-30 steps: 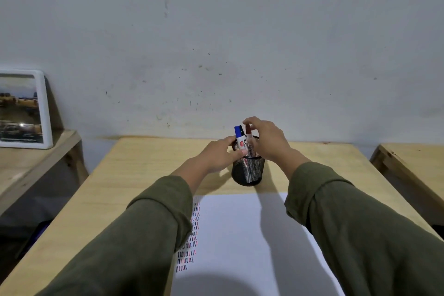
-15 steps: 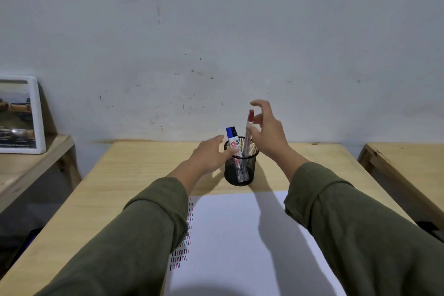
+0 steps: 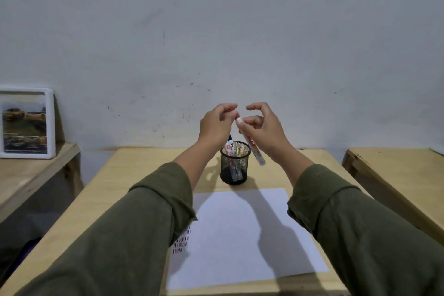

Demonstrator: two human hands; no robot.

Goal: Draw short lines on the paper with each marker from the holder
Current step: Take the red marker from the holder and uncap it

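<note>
Spanning the desk (image 3: 134,175), the paper (image 3: 240,235) lies near the mesh holder (image 3: 235,163), which keeps another marker (image 3: 230,149). Above it, the right hand (image 3: 262,128) pinches a marker (image 3: 252,145) while the left hand (image 3: 216,125) pinches its cap end. A jerky uncapping pull could knock the holder or streak ink on fingers.

We see a black mesh holder (image 3: 234,166) standing upright on the far middle of the table, just beyond the paper's far edge. One white-barrelled marker (image 3: 231,151) leans inside it, its top hidden. A second white marker (image 3: 252,144) is lifted clear, tilted, its lower end hanging beside the holder's rim on the right. The white paper (image 3: 240,235) lies flat on the near side, with rows of short red and dark lines (image 3: 181,240) along its left edge.
</note>
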